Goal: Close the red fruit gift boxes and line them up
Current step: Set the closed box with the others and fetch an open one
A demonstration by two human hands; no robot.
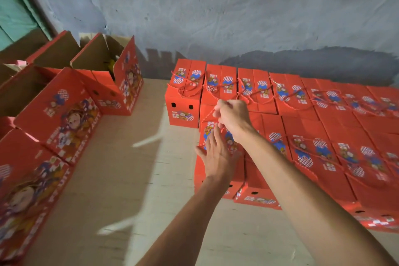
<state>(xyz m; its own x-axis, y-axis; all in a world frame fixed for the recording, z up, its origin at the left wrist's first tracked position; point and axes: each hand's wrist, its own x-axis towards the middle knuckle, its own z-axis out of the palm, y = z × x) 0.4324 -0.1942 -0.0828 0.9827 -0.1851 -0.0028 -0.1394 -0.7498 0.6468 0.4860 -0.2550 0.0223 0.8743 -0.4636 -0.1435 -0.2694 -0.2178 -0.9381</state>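
Closed red fruit gift boxes (306, 127) with rope handles stand in rows at the right, along the wall. At the left end of the near row stands one red box (218, 177). My left hand (216, 155) lies flat with straight fingers on its top. Just above that box, my right hand (232, 117) pinches its red rope handle (208, 115), which is pulled taut. Several red boxes with raised flaps (64, 110) stand at the left, showing brown cardboard inside.
A rough grey wall (216, 17) runs behind the rows. The boxes stand on a pale board floor (133, 168), bare between the open boxes at the left and the closed rows at the right. One closed box (183, 101) ends the far row.
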